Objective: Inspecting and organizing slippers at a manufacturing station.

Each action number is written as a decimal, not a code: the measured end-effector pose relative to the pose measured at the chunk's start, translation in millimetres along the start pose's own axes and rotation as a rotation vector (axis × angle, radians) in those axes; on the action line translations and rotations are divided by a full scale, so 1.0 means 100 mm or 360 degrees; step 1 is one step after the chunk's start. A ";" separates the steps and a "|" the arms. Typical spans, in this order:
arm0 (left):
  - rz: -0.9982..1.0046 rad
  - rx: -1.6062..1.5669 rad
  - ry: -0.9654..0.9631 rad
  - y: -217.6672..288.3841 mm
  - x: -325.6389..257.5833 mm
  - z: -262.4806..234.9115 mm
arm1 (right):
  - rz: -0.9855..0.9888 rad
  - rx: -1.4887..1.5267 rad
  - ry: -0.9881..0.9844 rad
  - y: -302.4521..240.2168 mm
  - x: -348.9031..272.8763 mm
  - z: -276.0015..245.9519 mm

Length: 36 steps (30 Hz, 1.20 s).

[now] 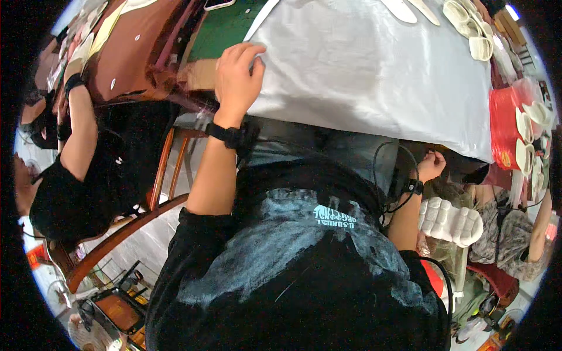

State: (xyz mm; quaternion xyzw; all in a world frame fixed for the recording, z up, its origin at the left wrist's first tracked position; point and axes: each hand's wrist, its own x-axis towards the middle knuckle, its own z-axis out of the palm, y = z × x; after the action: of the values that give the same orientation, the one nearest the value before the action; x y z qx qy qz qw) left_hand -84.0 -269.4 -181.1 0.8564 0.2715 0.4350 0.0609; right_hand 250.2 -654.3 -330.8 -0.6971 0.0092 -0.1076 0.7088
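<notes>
From here, the grey-white sheet (328, 64) looks like smooth cloth with a faint sheen. The curved chair rail (120, 236) seems polished wood; the red packaging (504, 123), glossy plastic.

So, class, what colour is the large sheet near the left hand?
The sheet is pale silvery grey, seen best in the head view.

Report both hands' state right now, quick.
Left hand: open, fingers loosely bent, nothing visibly held, at the silvery sheet's left edge.
Right hand: fingers curled, below the sheet's near edge; grip cannot be told.
</notes>
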 end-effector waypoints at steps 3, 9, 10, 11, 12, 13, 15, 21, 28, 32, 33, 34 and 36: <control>-0.0020 0.0099 -0.0018 -0.03 0.00 0.04 | -0.0557 -0.0491 0.0191 -0.40 -0.03 0.10; 0.0007 0.0159 0.0019 -0.05 -0.03 0.06 | -0.0977 -0.0376 0.0082 -1.14 -0.14 0.57; 0.0021 0.0152 0.0018 -0.05 -0.03 0.07 | -0.1086 -0.0446 0.0035 -1.21 -0.16 0.66; -0.0005 0.0158 0.0017 -0.05 -0.03 0.07 | -0.1207 -0.0529 -0.0002 -1.27 -0.19 0.74; -0.0029 0.0152 -0.0002 -0.04 -0.03 0.07 | -0.1332 -0.0664 -0.0085 -1.32 -0.21 0.80; -0.0010 0.0153 0.0009 -0.04 -0.03 0.07 | -0.1470 -0.0813 -0.0143 -1.35 -0.22 0.85; -0.0026 0.0165 -0.0025 -0.03 -0.03 0.06 | -0.1457 -0.0761 -0.0211 -1.37 -0.26 0.95; -0.0053 0.0201 -0.0054 0.00 -0.02 0.05 | -0.1357 -0.1018 -0.0352 -1.41 -0.25 0.96; -0.0034 0.0125 -0.0059 0.00 -0.02 -0.01 | -0.1398 -0.0993 -0.0456 -1.41 -0.25 0.92; -0.0113 0.0099 -0.0056 0.06 -0.01 -0.06 | -0.1156 -0.1037 -0.0494 -1.43 -0.23 0.87; -0.0117 0.0110 -0.0033 0.07 -0.01 -0.07 | -0.1146 -0.1029 -0.0467 -1.45 -0.23 0.85; -0.0118 0.0101 -0.0020 0.08 -0.01 -0.07 | -0.1159 -0.1023 -0.0466 -1.47 -0.19 0.84; -0.0102 0.0077 -0.0012 0.09 0.00 -0.09 | -0.1199 -0.0968 -0.0417 -1.52 -0.12 0.83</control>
State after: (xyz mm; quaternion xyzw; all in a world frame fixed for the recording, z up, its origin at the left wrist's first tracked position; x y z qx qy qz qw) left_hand -87.4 -278.4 -172.3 0.8500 0.3091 0.4229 0.0552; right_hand 230.6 -571.6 -179.7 -0.8347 -0.3013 -0.2600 0.3805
